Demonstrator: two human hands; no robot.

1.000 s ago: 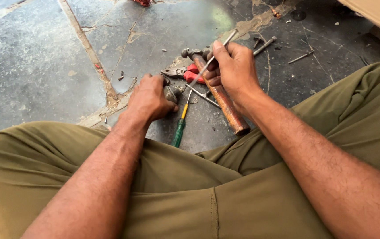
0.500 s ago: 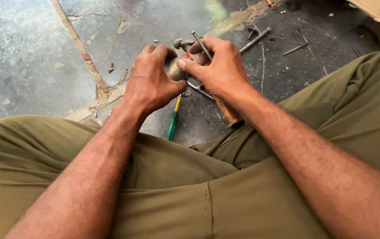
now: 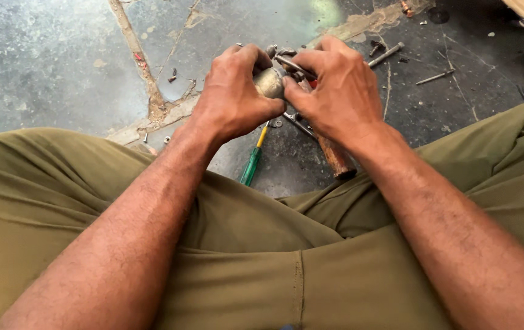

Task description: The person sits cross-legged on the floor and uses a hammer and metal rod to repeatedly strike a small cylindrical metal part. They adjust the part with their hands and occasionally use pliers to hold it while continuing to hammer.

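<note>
Cracked concrete floor, both hands (image 3: 292,91) closed around rounded grey metal part (image 3: 270,82), its axis hidden

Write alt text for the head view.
Two bare hands, left hand and right hand, meet around a small rounded metal part above a stained concrete floor. Below them lie a green-handled screwdriver and a wooden tool handle.

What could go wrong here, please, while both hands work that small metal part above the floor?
1. The rounded metal part sits only between fingertips of the left hand and right hand; it might slip and drop.
2. Loose bolts and the screwdriver lie beneath; a dropped piece could get lost among them.
</note>
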